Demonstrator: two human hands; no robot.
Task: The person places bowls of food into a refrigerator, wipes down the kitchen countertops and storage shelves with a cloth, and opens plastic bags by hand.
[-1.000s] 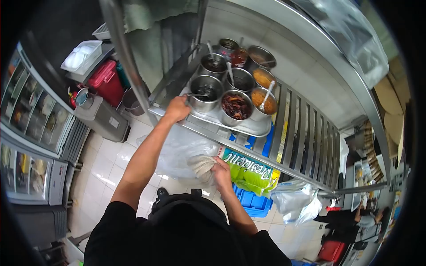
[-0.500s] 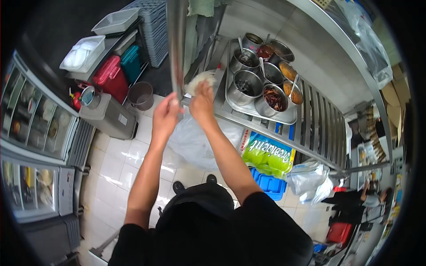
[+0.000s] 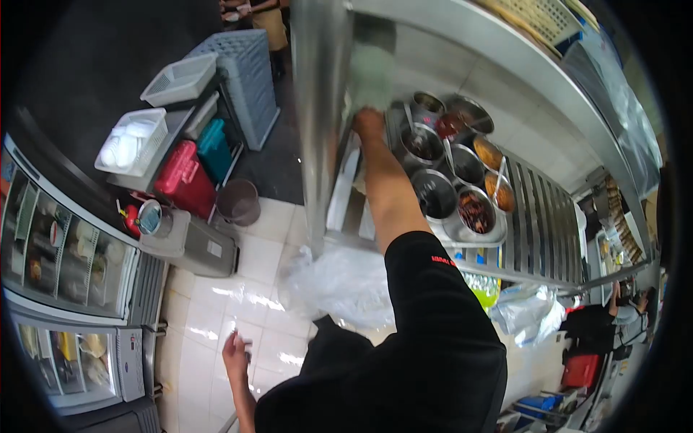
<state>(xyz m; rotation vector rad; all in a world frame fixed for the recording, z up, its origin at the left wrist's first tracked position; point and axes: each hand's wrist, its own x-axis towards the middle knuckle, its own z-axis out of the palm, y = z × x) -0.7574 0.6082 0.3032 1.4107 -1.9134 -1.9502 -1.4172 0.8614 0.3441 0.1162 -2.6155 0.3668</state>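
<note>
My right hand reaches far into the steel rack, at its back left corner, just below a blurred pale green cloth. Its fingers look curled, and what they hold, if anything, is hidden. Beside that forearm, a tray carries several steel pots, among them a pot of dried red chilies and a pot with dark contents. Low on the left, over the tiled floor, my left hand is closed with fingertips together. Something small and dark shows beside its fingers, too unclear to name.
An upright steel post stands close to my right arm. Plastic sheeting hangs below the shelf. To the left are a grey bin, a brown bucket and a glass-door fridge. Other people stand farther off.
My right hand has moved deeper into the rack; the whitish cloth it was on no longer shows. My left hand has left the post and dropped down to the left. The view has shifted.
</note>
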